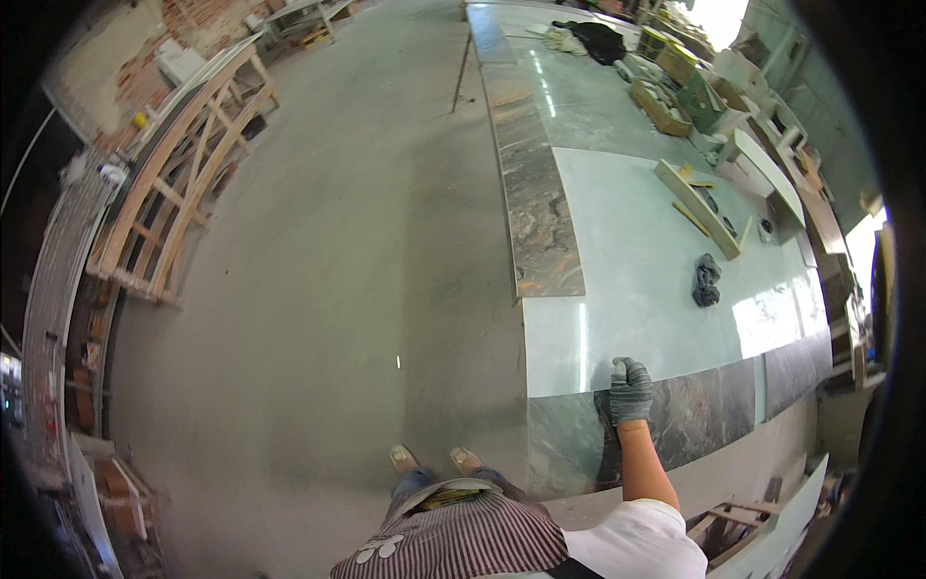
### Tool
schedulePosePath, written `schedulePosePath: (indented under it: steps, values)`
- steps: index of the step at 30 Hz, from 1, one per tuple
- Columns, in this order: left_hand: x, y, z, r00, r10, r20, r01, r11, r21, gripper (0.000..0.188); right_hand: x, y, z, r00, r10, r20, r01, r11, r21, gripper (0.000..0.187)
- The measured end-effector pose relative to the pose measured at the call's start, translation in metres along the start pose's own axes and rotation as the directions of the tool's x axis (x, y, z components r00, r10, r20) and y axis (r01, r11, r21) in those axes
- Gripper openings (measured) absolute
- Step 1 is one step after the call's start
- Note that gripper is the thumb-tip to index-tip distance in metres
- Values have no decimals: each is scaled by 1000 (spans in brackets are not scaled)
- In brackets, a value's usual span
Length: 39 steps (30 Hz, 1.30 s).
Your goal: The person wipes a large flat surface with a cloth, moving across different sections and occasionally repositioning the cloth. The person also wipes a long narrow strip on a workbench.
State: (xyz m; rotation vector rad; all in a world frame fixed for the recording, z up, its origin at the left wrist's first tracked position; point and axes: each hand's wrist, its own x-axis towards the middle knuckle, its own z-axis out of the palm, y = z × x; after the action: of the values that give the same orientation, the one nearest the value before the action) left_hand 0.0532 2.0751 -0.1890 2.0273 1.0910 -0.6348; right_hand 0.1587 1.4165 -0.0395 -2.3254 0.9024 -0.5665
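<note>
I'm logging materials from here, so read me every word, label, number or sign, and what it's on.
No readable text.
Yellowish cylindrical cans: any lettering too small and blurred.
Green boxy container: too blurred to tell.
Dark-striped fabric apron: white flower motif, no visible lettering.

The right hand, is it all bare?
No, the right hand wears a grey striped glove.

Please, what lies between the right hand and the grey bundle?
Between the right hand and grey bundle, the head view shows only bare, pale tabletop.
</note>
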Motion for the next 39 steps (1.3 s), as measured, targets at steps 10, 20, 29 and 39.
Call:
schedulePosePath:
  steps: [10, 20, 29, 39]
  values:
    - [178, 141, -85, 926, 276, 259, -337, 912, 232, 67, -57, -38, 53, 849, 368, -378, -378, 924, 51, 23]
    - [256, 293, -105, 832, 427, 355, -534, 789, 304, 54, -57, -83, 75, 725, 485, -489, -576, 816, -45, 28]
    - [348, 379, -45, 901, 151, 408, -350, 809, 473, 62, -45, -78, 84, 531, 604, -594, -626, 752, 205, 33]
    - [321, 739, 88, 522, 757, 393, -853, 469, 230, 71, 11, -60, 99, 287, 758, -586, -469, 645, 604, 22]
